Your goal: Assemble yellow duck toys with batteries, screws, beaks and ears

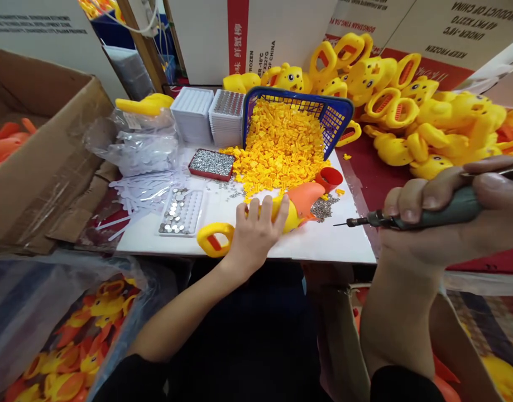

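Note:
My left hand point(258, 229) is closed over a yellow plastic duck toy point(215, 239) lying on the white work surface. The toy's ring handle sticks out to the left of my fingers, and its orange bill point(305, 196) points right. Raised at the right, my right hand point(440, 212) grips a green electric screwdriver point(444, 211). The screwdriver's thin bit points left, in the air and apart from the toy. Close to the bill are a small red cup point(329, 178) and a scatter of small screws point(323, 208).
A blue basket point(340, 120) lies tipped, spilling small yellow parts point(277, 151). Left of it are a tray of metal pieces point(212, 164), a white tray with silver discs point(181, 211) and stacked white trays point(192, 114). Yellow toy bodies point(407, 111) pile up at the right; cardboard box point(42, 151) at left.

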Demonstrator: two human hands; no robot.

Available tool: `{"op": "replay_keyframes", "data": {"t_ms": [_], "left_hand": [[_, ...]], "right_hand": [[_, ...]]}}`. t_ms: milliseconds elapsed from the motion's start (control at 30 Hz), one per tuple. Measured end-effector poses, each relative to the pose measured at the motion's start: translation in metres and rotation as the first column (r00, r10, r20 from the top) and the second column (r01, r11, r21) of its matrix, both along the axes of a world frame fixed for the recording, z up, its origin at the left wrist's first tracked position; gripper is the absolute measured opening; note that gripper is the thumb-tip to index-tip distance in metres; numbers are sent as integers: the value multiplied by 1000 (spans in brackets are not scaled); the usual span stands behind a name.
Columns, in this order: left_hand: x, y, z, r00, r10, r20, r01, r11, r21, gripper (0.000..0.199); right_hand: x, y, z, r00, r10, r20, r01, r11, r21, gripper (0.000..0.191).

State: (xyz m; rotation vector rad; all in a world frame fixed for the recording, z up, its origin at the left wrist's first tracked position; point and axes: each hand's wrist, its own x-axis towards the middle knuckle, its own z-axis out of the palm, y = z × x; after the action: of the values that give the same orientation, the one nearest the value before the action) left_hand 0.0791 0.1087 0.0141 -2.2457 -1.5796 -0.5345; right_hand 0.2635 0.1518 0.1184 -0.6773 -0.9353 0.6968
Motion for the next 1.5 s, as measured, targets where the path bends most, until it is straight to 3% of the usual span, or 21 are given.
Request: {"op": "replay_keyframes", "data": {"t_ms": [67, 133, 267, 400, 533, 633, 767, 933, 1000, 1033, 1067, 1133, 1267, 1500], "left_hand": [[2, 0, -9, 998, 20, 52, -29, 986, 164, 58], [6, -6, -18, 996, 0, 85, -20, 971, 236, 58], [14, -36, -25, 999, -32, 26, 23, 953, 302, 51], [17, -58, -32, 993, -95, 70, 68, 945, 320, 41], [15, -45, -48, 966, -186, 178, 93, 897, 432, 29], [15, -29, -54, 962, -149, 227, 34, 895, 444, 32], [14, -27, -50, 945, -142, 294, 22, 926, 376, 40], [-16, -30, -28, 834, -209, 510, 129, 974, 189, 18], [-40, -16, -17, 837, -65, 543, 67, 998, 16, 18], [-52, -6, -12, 851, 94, 517, -22, 989, -144, 19], [-63, 6, -8, 850, 272, 452, -125, 937, -327, 20], [-80, 30, -4, 839, 374, 395, -188, 881, -434, 20], [-90, 57, -7, 842, 421, 336, -218, 837, -502, 12], [-89, 59, -11, 861, 363, 356, -161, 859, -486, 18]], "right_hand": [[0, -4, 0, 1000, 8, -3, -8, 1000, 2, 4], [-2, -7, 2, 1000, -2, -3, 2, 999, -38, 6], [-4, -12, 9, 1000, -1, 9, 3, 991, -134, 10], [-1, -14, 12, 999, 52, 0, -52, 993, -108, 14], [-1, -14, 13, 994, 106, 8, -105, 994, -42, 17], [-3, -15, 13, 992, 126, 13, -125, 991, -36, 18], [0, -16, 12, 988, 151, -11, -151, 988, -26, 17], [7, -15, 8, 991, 125, -37, -127, 990, -53, 20], [8, -16, 8, 992, 123, -41, -126, 988, -86, 20], [8, -16, 8, 992, 123, -41, -127, 987, -103, 19], [7, -17, 8, 991, 126, -40, -129, 985, -111, 19], [7, -18, 7, 989, 145, -37, -148, 984, -100, 18], [6, -20, 7, 983, 181, -30, -182, 981, -68, 18], [6, -23, 13, 993, 110, -28, -113, 989, -94, 16]]}}
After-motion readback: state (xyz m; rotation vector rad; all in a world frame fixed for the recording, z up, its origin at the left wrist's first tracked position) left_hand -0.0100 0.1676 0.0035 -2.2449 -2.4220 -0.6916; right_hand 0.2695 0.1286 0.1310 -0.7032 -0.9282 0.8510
